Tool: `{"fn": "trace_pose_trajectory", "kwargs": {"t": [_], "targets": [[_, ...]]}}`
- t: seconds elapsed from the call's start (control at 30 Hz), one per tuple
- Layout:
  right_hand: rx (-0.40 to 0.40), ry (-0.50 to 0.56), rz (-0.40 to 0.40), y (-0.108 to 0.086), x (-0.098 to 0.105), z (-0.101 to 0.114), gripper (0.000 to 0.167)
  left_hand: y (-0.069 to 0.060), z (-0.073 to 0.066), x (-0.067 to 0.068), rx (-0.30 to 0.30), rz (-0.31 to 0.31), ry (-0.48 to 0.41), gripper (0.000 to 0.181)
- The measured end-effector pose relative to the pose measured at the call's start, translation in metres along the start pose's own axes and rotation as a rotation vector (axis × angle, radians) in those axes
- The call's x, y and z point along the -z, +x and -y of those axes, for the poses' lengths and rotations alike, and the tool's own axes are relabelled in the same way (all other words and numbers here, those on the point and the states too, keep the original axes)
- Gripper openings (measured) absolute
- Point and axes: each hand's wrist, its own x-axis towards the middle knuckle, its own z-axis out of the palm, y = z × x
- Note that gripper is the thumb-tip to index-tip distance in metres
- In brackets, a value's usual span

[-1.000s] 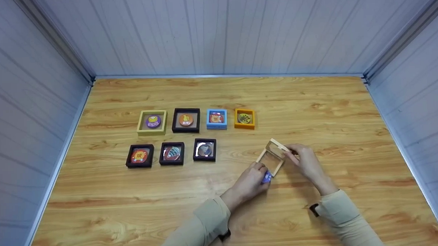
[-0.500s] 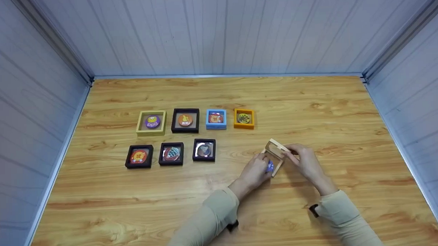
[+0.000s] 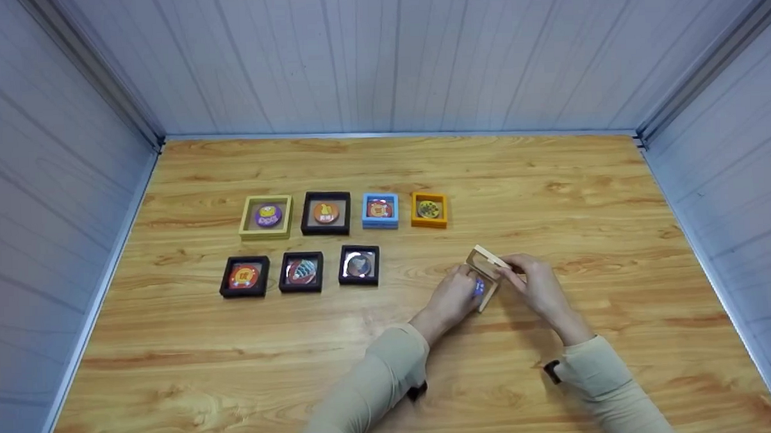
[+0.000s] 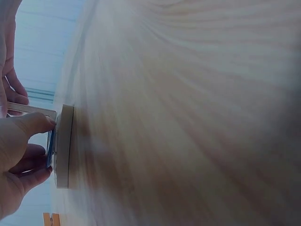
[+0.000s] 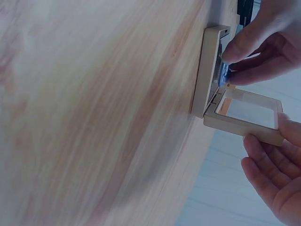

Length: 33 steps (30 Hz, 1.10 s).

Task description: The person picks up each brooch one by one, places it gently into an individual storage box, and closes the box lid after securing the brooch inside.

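Observation:
A cream, hinged display frame (image 3: 489,296) lies opened out on the table, its lid half (image 5: 235,125) tilted up from the flat base half (image 5: 205,73). My right hand (image 3: 539,291) grips the outer edge of that lid between thumb and fingers. With its thumb and fingertips, my left hand (image 3: 449,299) pinches a round blue-purple badge (image 3: 478,287) at the base half. The badge (image 5: 224,73) sits close against the clear film in the right wrist view; whether it touches cannot be told. From above, the left hand hides part of the base and of the badge.
Left of my hands stand two rows of shut frames with round badges inside. The back row has a yellow frame (image 3: 266,235), a black one (image 3: 326,231), a blue one (image 3: 380,224) and an orange one (image 3: 429,224). Black frames (image 3: 301,288) form the front row. Walls (image 3: 380,63) bound the table.
My left hand has carried the badge up and to the right, from the frame's near edge to over its base half. The right hand and the lid have stayed in place.

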Motion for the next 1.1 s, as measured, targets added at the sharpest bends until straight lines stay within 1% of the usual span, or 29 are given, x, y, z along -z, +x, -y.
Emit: {"fn": "trace_pose_trajectory", "kwargs": {"t": [0.13,0.27,0.4,0.5,0.67,0.83,1.03,1.1], "targets": [[0.004,-0.002,0.004,0.000,-0.001,-0.001,0.015,0.002,-0.001,-0.002,0.003,0.015,0.001,0.040],[0.012,-0.004,0.000,0.000,-0.001,0.000,0.015,0.002,-0.001,-0.003,0.010,0.004,0.007,0.037],[-0.008,-0.001,0.006,-0.001,-0.001,0.000,0.016,0.002,-0.001,-0.004,-0.024,-0.036,0.086,0.036],[-0.028,-0.002,0.018,-0.001,0.000,0.000,0.016,0.001,-0.001,-0.004,-0.036,-0.048,0.110,0.040],[-0.037,0.001,0.024,-0.001,0.001,0.001,0.016,-0.003,0.001,-0.001,-0.003,-0.028,0.052,0.049],[-0.034,0.004,0.021,-0.002,0.002,0.001,0.016,-0.008,0.004,0.002,0.030,-0.028,0.008,0.055],[-0.030,0.010,0.027,-0.002,0.002,0.002,0.015,-0.014,0.010,0.004,0.075,-0.008,-0.016,0.064],[-0.026,0.012,0.030,-0.002,0.002,0.002,0.015,-0.015,0.012,0.004,0.095,0.000,-0.012,0.066]]}}
